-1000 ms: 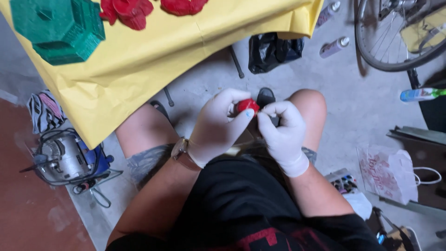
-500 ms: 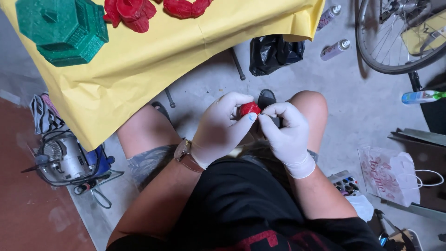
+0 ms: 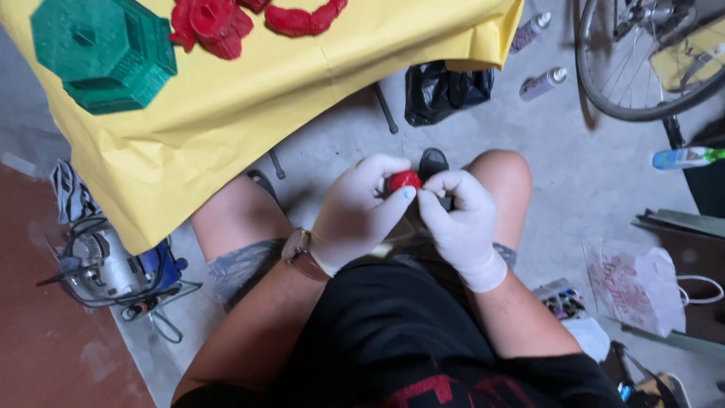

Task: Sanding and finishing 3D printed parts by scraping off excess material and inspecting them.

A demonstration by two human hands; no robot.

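Note:
I sit with both hands in white gloves above my lap. My left hand (image 3: 359, 211) pinches a small red piece (image 3: 403, 180) between thumb and fingers. My right hand (image 3: 461, 227) is curled tight against that same piece from the right, its fingertips touching it. A watch sits on my left wrist. On the yellow sheet (image 3: 302, 75) ahead lie several more red pieces (image 3: 219, 26) and a green octagonal ribbed block (image 3: 102, 53).
A power tool with cables (image 3: 106, 264) lies on the floor at left. A black bag (image 3: 445, 91), two spray cans (image 3: 540, 81), a bicycle wheel (image 3: 642, 60), a bottle (image 3: 683, 157) and a white shopping bag (image 3: 634, 283) stand at right.
Both hands stay together on the red piece, with the fingers shifting slightly around it. The view has tilted a little.

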